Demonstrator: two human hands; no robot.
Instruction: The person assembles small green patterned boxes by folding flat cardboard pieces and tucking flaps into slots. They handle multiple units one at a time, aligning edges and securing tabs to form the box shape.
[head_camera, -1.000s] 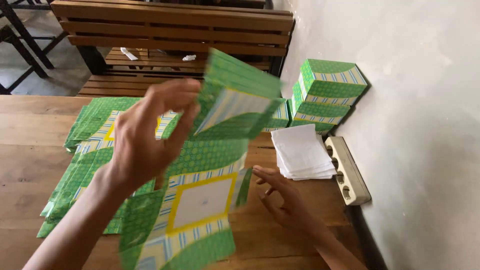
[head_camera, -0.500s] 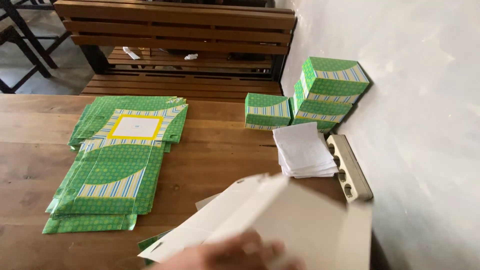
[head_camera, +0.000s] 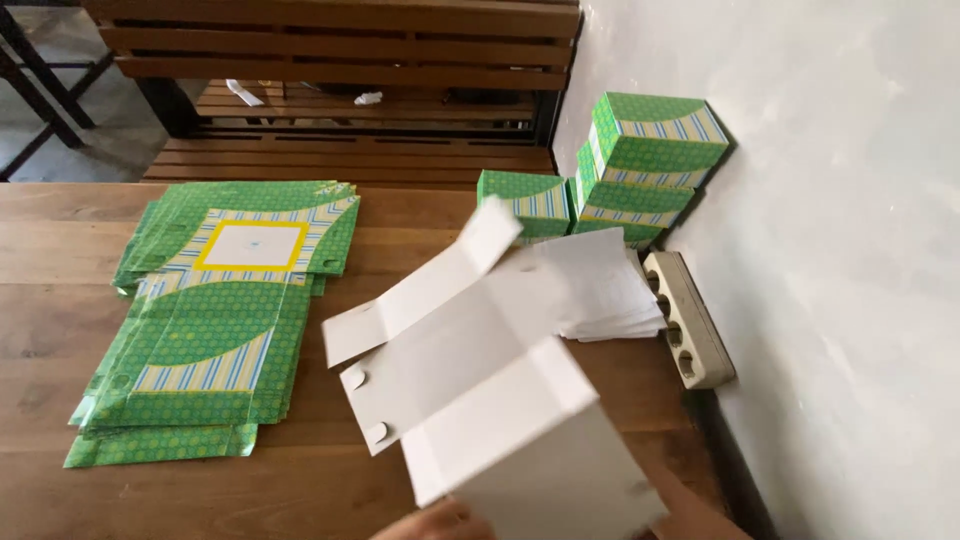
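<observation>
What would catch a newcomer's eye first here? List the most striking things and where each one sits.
The large white unfolded cardboard box blank fills the foreground, its plain side up, held at the bottom edge by the left hand and the right hand. To its left, a stack of flat green patterned box blanks lies on the brown wooden table. At the far right, assembled green boxes are piled against the white wall.

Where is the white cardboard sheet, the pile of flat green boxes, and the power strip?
white cardboard sheet (head_camera: 470, 350), head view, middle panel.
pile of flat green boxes (head_camera: 215, 330), head view, top sheet's green panel.
power strip (head_camera: 685, 320), head view, its top face.
</observation>
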